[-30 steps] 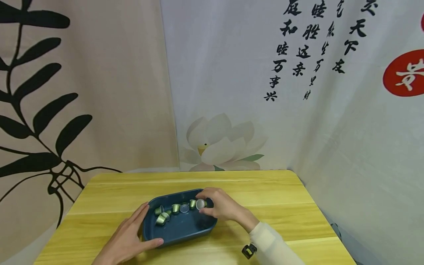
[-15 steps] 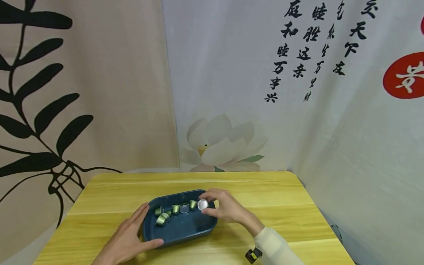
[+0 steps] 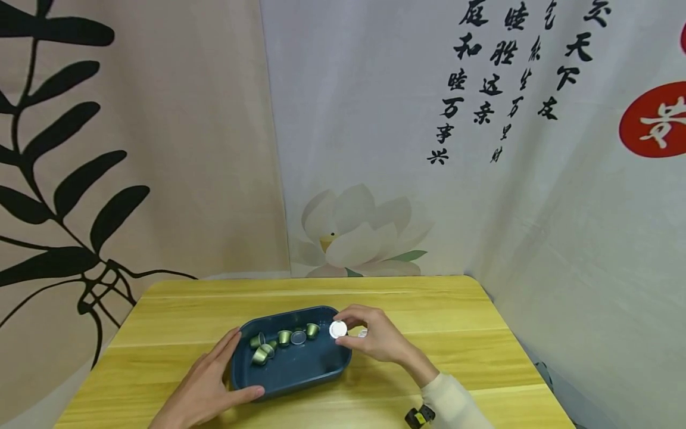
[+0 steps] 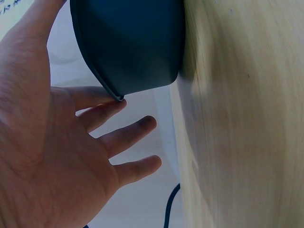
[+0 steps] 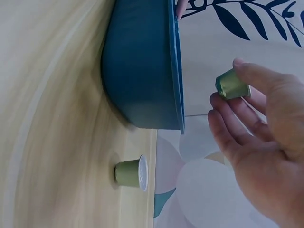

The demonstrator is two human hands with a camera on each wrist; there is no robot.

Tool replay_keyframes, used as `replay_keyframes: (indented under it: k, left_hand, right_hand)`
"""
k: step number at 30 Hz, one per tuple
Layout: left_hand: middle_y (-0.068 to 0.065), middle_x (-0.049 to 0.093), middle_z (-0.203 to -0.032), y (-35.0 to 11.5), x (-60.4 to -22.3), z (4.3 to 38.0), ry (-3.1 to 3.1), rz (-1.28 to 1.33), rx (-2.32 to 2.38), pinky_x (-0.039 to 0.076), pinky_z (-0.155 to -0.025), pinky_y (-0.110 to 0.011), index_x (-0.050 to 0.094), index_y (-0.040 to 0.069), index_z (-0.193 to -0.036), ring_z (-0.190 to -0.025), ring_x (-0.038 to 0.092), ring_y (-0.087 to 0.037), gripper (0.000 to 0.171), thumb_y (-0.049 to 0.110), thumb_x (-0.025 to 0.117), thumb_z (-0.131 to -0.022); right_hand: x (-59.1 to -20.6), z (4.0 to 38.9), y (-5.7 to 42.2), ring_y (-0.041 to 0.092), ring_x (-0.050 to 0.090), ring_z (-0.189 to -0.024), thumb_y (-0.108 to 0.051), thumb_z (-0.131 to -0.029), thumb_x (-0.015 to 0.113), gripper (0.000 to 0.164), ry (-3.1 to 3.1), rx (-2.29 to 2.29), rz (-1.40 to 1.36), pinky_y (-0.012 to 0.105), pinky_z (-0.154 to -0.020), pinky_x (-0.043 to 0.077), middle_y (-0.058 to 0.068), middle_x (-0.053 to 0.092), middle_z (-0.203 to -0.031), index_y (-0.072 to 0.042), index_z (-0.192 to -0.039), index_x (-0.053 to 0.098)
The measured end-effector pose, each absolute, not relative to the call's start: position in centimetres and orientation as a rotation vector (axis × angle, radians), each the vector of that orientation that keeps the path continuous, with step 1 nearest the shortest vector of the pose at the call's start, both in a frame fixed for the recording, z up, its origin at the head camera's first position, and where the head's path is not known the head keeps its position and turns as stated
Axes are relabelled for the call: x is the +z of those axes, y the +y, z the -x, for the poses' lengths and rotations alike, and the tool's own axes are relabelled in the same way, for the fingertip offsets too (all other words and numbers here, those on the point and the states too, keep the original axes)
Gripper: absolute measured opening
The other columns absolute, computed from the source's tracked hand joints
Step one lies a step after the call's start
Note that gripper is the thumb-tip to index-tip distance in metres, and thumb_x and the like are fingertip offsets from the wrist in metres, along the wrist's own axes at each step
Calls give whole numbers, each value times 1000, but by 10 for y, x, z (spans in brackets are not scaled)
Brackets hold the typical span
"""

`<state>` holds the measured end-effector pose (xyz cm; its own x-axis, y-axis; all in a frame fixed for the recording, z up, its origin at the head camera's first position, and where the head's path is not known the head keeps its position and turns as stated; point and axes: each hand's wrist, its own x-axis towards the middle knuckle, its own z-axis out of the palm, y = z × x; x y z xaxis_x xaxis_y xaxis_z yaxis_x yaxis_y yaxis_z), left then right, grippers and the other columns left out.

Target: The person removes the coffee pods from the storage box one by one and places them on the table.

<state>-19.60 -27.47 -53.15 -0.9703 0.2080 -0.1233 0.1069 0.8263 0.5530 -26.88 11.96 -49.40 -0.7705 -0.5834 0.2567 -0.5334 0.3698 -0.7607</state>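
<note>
A dark blue tray (image 3: 300,370) holds several green coffee capsules (image 3: 284,338) in the head view, some tipped over. My left hand (image 3: 211,378) rests on the tray's left end, its thumb along the near rim; in the left wrist view the fingers (image 4: 128,137) spread out and fingertips touch the rim. Over the tray's right end, my right hand (image 3: 380,338) pinches a coffee capsule (image 5: 232,85) between thumb and fingers, its silvery lid turned to the head camera. Another coffee capsule (image 5: 129,173) stands lid up on the table, mostly hidden behind the right hand in the head view.
The tray sits on a yellow wood-grain table (image 3: 423,310). Behind it hang cloth backdrops, one with dark leaves (image 3: 75,179), one with a pale flower (image 3: 364,232) and black writing. A dark cable (image 4: 172,204) shows below the left hand.
My right hand has lifted a coffee capsule from among the others and carried it slightly right, toward the tray's right end. The left hand and tray have stayed put.
</note>
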Motion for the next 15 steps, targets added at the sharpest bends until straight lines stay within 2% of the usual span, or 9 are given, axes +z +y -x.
replay_keyframes:
  k: [3,15]
  left_hand:
    - [-29,19,-187,-275,-532,196,2823,-245,844,45,-118,-84,18,3,-181,-159,44,-63,137,79,84,-87]
    - [-29,18,-188,-274,-531,196,2826,-234,832,45,-119,-84,17,4,-181,-160,42,-63,138,80,83,-87]
  right_hand:
    - [-497,268,125,10,79,-109,-22,-99,90,38,2533,-1430,1008,52,-106,67,2,81,-124,-10,-134,79]
    - [-503,266,147,15,81,-107,-20,-96,93,34,2557,-1506,907,41,-104,68,3,84,-121,-18,-128,81]
